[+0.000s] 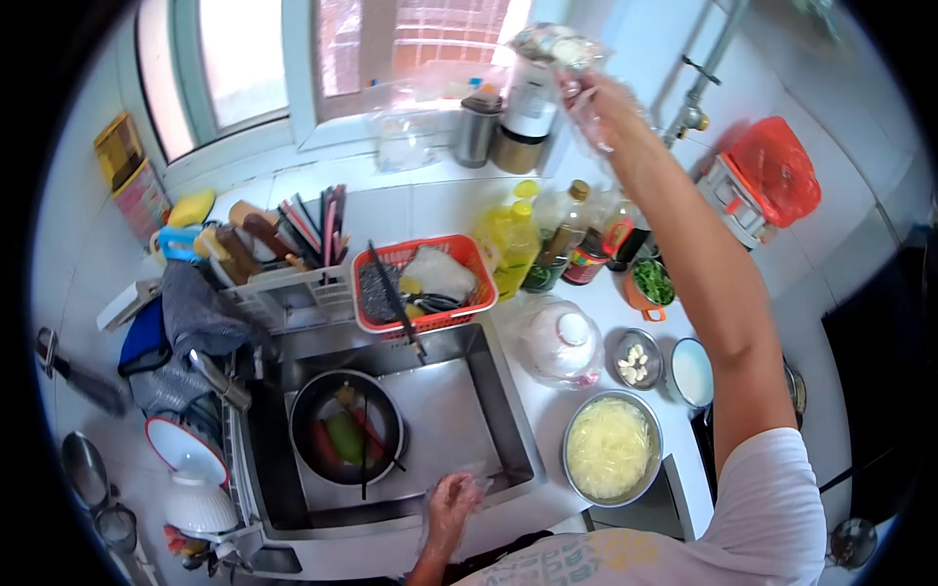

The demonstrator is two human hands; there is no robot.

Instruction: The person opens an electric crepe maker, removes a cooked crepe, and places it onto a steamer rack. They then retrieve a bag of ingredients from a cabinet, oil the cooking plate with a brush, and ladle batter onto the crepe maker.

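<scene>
My right hand point(598, 98) is raised high by the window, its fingers closed on a crumpled clear plastic bag point(552, 44) with pale contents I cannot make out. The bag is above a white-labelled container point(531, 98) on the sill. Thin clear plastic also wraps the hand, perhaps a glove. My left hand point(451, 503) is low over the sink's front edge point(508, 493), fingers curled, with clear film around them; what they hold, if anything, is hidden. Left of it, a black pan point(305, 444) sits in the sink, with a green pepper point(345, 437), red pieces and dark chopsticks point(365, 459).
Behind the sink stands a red basket point(479, 256). To the right are a bowl of pale shreds point(613, 449), a small bowl of garlic cloves point(633, 367), a white bowl point(692, 373), an orange bowl of greens point(653, 283), a bagged jug point(562, 342) and several bottles point(567, 230).
</scene>
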